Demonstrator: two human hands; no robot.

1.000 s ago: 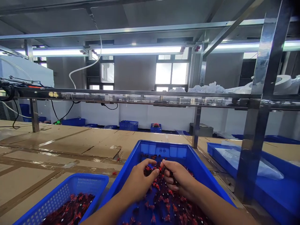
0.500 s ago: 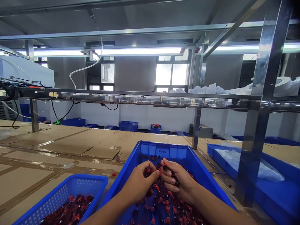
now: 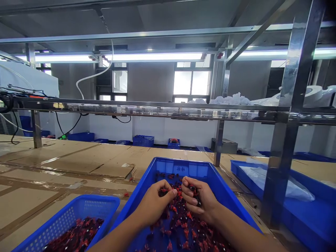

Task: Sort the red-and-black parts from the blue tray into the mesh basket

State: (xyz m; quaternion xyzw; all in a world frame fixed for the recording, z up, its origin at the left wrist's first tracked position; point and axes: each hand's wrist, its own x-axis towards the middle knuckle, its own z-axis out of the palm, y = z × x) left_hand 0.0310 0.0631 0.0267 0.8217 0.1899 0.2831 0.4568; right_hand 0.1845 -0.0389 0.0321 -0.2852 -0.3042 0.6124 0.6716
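Both hands are over a deep blue tub (image 3: 181, 164) scattered with dark red, petal-like pieces (image 3: 183, 224) that show brighter red bits and small white specks. My left hand (image 3: 156, 203) is curled, thumb against fingertips, with dark red pieces in its grasp. Beside it, my right hand (image 3: 201, 199) is cupped with its fingers bent inward around several of the same pieces. A small gap separates the fingertips of the two hands. Left of the tub, a blue perforated basket (image 3: 105, 199) holds a heap of similar pieces (image 3: 78, 232).
Taped cardboard (image 3: 86, 161) covers the table. A steel post (image 3: 279, 168) rises at the right, beside a blue tray (image 3: 296, 213) with a clear plastic bag (image 3: 275, 182). Across the front runs a steel shelf (image 3: 157, 108). One loose red piece (image 3: 126, 194) lies on the cardboard.
My hands have drawn slightly apart at the fingertips. My right hand has turned a little, showing more of the pieces in its palm. The view has shifted slightly.
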